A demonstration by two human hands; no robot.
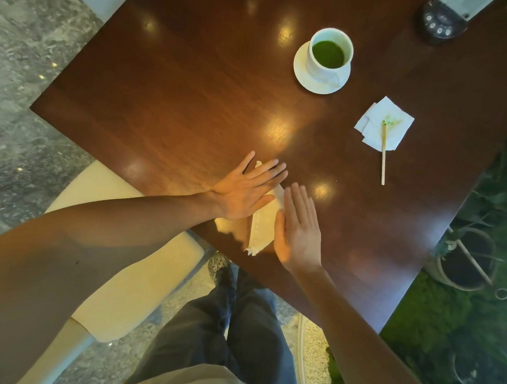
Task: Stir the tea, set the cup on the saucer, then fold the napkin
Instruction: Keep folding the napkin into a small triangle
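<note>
A white cup (331,51) of green tea stands on a white saucer (305,75) at the far middle of the dark wooden table (169,95). Near the front edge lies a folded cream napkin (262,221), a long narrow strip. My left hand (246,188) lies flat across its upper part, fingers spread. My right hand (298,225) rests flat along its right side, fingers together and straight. A thin wooden stirrer (383,157) with a green-stained tip lies on a white paper napkin (384,122) to the right.
A dark device with round buttons (439,23) sits at the far right corner. A cream chair (121,273) stands to the left of my legs. Green plants and a pot (464,259) border the table's right edge. The floor is grey stone.
</note>
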